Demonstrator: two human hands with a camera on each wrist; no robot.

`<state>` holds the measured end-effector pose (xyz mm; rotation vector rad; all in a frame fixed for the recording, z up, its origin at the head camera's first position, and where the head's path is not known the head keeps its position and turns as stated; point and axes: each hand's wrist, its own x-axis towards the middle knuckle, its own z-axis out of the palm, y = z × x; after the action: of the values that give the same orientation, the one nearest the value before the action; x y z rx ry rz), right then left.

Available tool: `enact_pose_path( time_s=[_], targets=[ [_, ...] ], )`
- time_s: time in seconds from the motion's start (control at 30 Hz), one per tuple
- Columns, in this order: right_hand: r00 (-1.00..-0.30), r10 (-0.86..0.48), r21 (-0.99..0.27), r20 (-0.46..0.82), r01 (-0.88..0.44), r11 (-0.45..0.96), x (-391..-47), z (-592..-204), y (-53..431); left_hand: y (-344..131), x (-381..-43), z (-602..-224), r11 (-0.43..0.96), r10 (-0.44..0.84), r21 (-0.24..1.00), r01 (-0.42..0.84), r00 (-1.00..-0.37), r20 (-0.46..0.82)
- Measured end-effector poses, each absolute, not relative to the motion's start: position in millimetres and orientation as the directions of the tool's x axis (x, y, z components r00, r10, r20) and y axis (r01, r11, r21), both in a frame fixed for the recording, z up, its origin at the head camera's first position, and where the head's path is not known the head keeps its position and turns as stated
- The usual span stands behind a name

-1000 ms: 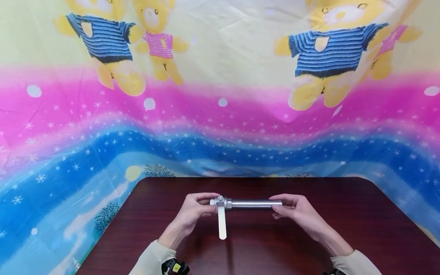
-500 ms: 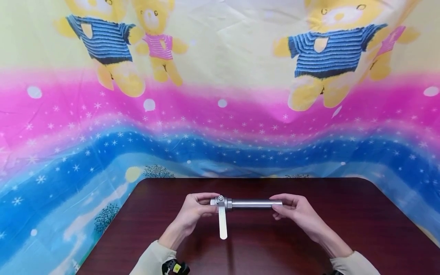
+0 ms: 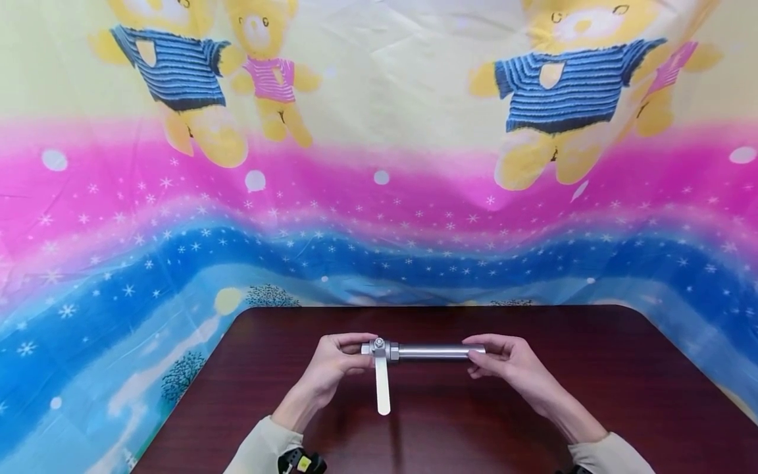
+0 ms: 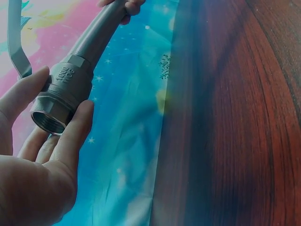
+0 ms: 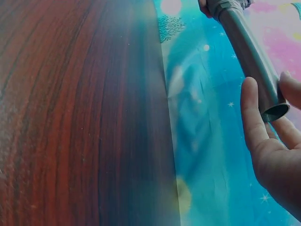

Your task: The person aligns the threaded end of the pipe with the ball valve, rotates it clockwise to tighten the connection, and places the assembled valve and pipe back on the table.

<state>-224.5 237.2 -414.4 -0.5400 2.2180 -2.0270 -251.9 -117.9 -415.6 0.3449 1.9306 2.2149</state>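
Note:
A steel ball valve (image 3: 379,351) is joined to a straight metal pipe (image 3: 435,352), and the two are held level above the table. The valve's long flat lever handle (image 3: 383,388) points toward me. My left hand (image 3: 329,362) grips the valve body between thumb and fingers; the left wrist view shows its threaded open end (image 4: 48,121) facing the palm. At the pipe's far right end my right hand (image 3: 510,359) pinches the tube. In the right wrist view the pipe's hollow end (image 5: 275,112) sits between thumb and fingers.
Beneath the hands lies a dark red-brown wooden table (image 3: 474,434) with rounded far corners. A patterned cloth (image 3: 379,217) with teddy bears and snowflakes hangs behind and beside it. Each wrist wears a black strap, the left one (image 3: 302,461) with a yellow mark.

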Motion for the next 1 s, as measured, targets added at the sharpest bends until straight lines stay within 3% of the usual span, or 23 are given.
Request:
enact_pose_path(
  time_s=[0.53, 1.0],
  targets=[
    [-0.916, -0.336, -0.968, 0.220, -0.248, 0.040, -225.4, -414.8, 236.4, -117.7, -252.9, -414.8, -0.130, 0.300, 0.991, 0.022, -0.952, 0.061],
    [-0.931, -0.317, -0.969, 0.181, -0.225, 0.106, -225.8, -415.3, 235.8, -118.5, -253.4, -416.5, -0.120, 0.295, 0.992, 0.022, -0.954, 0.057]
  ],
)
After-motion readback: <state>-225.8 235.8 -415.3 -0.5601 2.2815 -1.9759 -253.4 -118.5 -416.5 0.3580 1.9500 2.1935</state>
